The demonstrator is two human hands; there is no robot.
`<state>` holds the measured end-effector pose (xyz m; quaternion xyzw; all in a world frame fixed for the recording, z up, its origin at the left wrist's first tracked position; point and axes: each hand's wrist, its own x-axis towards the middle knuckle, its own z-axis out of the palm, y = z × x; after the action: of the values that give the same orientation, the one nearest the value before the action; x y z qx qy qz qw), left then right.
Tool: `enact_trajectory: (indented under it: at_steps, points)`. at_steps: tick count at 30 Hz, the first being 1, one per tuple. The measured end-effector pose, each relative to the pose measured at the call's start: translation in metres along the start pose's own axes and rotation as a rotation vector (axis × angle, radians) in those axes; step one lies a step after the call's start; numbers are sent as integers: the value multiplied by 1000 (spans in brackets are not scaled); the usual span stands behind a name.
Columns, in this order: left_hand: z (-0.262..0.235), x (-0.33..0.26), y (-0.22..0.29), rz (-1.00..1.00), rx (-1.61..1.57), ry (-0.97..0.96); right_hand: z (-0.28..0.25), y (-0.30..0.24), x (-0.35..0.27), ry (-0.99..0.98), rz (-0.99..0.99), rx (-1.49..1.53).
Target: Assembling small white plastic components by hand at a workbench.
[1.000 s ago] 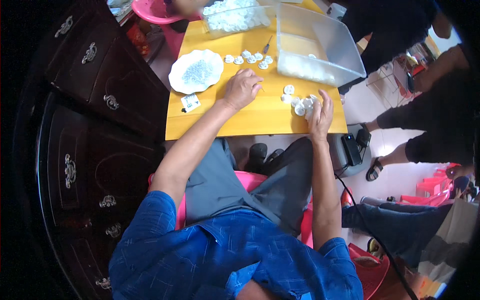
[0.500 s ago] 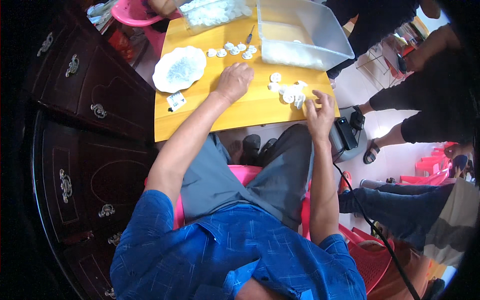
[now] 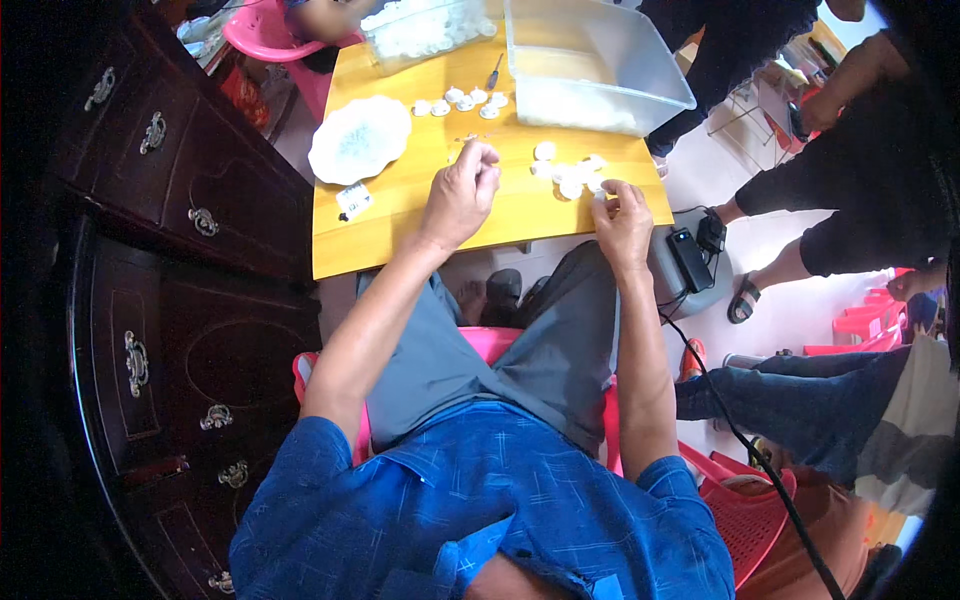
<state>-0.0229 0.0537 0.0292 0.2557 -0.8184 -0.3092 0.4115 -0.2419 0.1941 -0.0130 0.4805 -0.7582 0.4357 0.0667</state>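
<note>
My left hand (image 3: 462,195) is above the middle of the yellow table, its fingers curled and drawn together; whatever they hold, if anything, is too small to make out. A few tiny bits (image 3: 470,138) lie just beyond its fingertips. At the table's right side, my right hand (image 3: 625,225) has thumb and fingers closed on a white plastic part at the near edge of a loose pile of round white plastic parts (image 3: 571,187). Farther back, several similar knobbed white parts (image 3: 464,102) stand in a cluster, with a screwdriver (image 3: 494,74) behind them.
A scalloped white plate (image 3: 330,160) holding small clear-looking pieces is on the left, near a small white packet (image 3: 354,198). Two clear bins stand at the back: one full of white parts (image 3: 430,35), the larger bin (image 3: 660,85) partly filled. Dark cabinets flank the left; people stand right.
My left hand has drawn back toward me, uncovering tiny bits on the table. The right hand has shifted left to the pile, its fingers closing from a more open pose.
</note>
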Motion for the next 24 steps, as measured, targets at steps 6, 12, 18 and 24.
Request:
enact_trajectory:
  at_steps: [6,12,18,24]
  points:
    - [8,-22,12,-345,-499,-165,-10,2,2,-66,37,-19]
    - [8,-38,7,-357,-615,-137,-14,1,2,-62,39,-58]
    - [-10,-35,33,-428,-688,-117,-26,-23,-4,-162,377,563]
    - [-20,-27,69,-310,-740,-102,-38,-78,-29,-298,484,1275]
